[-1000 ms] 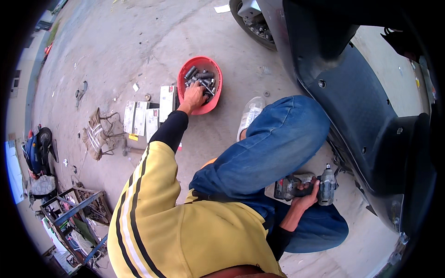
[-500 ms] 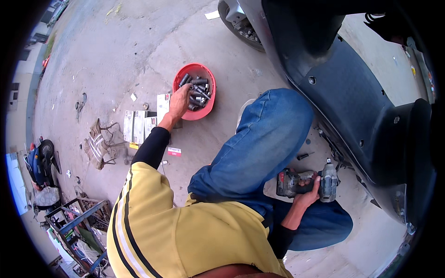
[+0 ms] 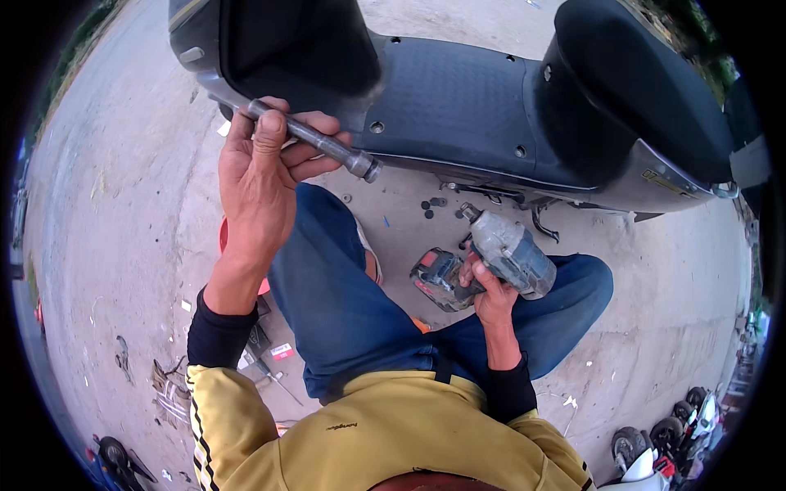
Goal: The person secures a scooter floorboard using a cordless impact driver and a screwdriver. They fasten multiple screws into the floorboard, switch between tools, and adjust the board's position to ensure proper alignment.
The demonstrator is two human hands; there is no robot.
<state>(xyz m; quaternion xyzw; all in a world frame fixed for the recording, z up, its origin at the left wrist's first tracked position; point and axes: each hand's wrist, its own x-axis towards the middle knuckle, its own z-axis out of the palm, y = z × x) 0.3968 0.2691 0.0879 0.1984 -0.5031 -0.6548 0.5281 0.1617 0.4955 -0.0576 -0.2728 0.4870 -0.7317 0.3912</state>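
concrete ground (image 3: 147,245), outdoors: the right hand (image 3: 491,301) grasps an impact wrench (image 3: 514,252) over the thigh (image 3: 571,307); the left hand (image 3: 260,180), now out of the red bowl (image 3: 223,236), clasps a long metal socket (image 3: 323,146), seen against the footboard's (image 3: 450,102) near-left corner; selection appears finished.

The socket extension (image 3: 315,141) is faintly shiny grey metal, the impact wrench (image 3: 509,252) scuffed and matt around its metal drive tip (image 3: 470,212) – the scooter floorboard (image 3: 454,102) textured matt plastic, the jeans (image 3: 332,282) faded denim, the ground (image 3: 655,278) rough concrete.
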